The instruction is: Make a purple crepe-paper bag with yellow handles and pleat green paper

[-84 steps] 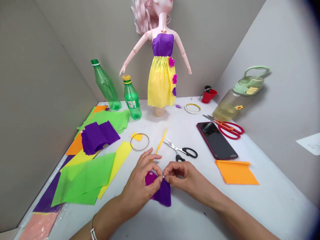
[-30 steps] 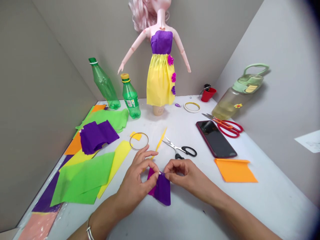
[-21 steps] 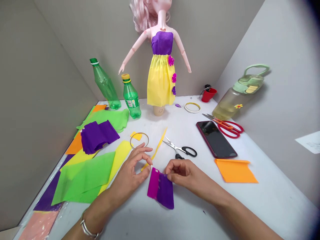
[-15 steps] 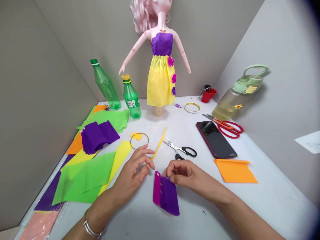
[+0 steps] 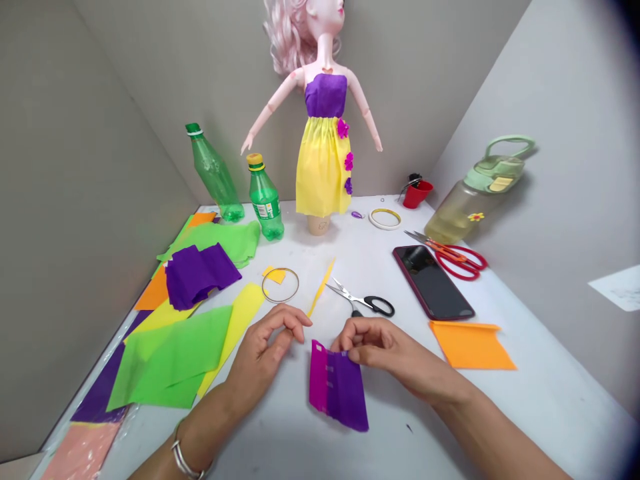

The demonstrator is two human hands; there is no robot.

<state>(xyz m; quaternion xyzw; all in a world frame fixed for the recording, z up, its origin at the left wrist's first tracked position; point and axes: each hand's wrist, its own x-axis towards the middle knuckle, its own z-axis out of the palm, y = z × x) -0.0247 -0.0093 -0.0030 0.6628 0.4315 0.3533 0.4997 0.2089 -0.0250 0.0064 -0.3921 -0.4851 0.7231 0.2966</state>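
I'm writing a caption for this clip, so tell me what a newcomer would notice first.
The pink-haired doll stands at the back of the table in a purple and yellow crepe paper dress with small magenta flowers. At the front, the right hand pinches the top edge of a purple and magenta crepe paper piece, with the left hand beside it. Toward the left lies a bright green crepe paper sheet.

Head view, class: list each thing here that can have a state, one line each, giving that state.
Left hand, curled, holding nothing.
Purple crepe paper, lying flat.
Right hand, pinching the paper's top edge.
Phone, face up, screen dark.
Black-handled scissors, lying flat, blades nearly shut.
Water bottle, lid on, part-filled.
Tall green bottle, tilted, capped.
Small green bottle, upright, capped.
Doll, upright, dressed.
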